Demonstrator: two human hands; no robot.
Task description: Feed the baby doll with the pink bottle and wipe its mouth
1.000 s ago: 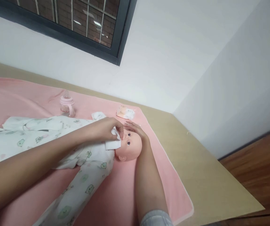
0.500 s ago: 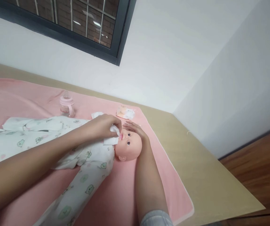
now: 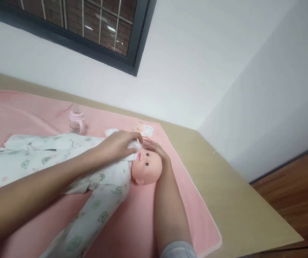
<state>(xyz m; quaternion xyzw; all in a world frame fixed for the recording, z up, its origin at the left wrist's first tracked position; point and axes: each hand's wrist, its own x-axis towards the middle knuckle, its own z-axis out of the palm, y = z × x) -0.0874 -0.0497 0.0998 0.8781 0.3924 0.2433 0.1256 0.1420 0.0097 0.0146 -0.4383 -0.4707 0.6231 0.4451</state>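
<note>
A pale wall (image 3: 186, 75) rises beyond the doll (image 3: 150, 171), and below it a wooden table (image 3: 224, 179) runs beneath the doll and out past the top of its head. On the table, a pink blanket (image 3: 143, 218) lies under the doll, which rests on its back, face up, one sleeved arm stretched out on the near side. A dark-framed window (image 3: 102, 32) sits in the wall, above and beyond the doll.

The left forearm (image 3: 46, 186) reaches low across the doll's body, wrist bent slightly. The left hand (image 3: 118, 145) arches over the doll's chin and neck, knuckles up, thumb and forefinger spread a little; how firmly it grips cannot be told. The right forearm (image 3: 170, 204) passes the crown of the doll's head; the right hand (image 3: 158, 147) is open, wrist against the crown, fingers extended along the head's far side.

A baby bottle (image 3: 76, 121) stands upright just beyond the doll's body. A small packet (image 3: 146, 129) lies beyond its head. A white wipe (image 3: 134, 144) is at the doll's chin, beneath the left hand, beside its mouth.
</note>
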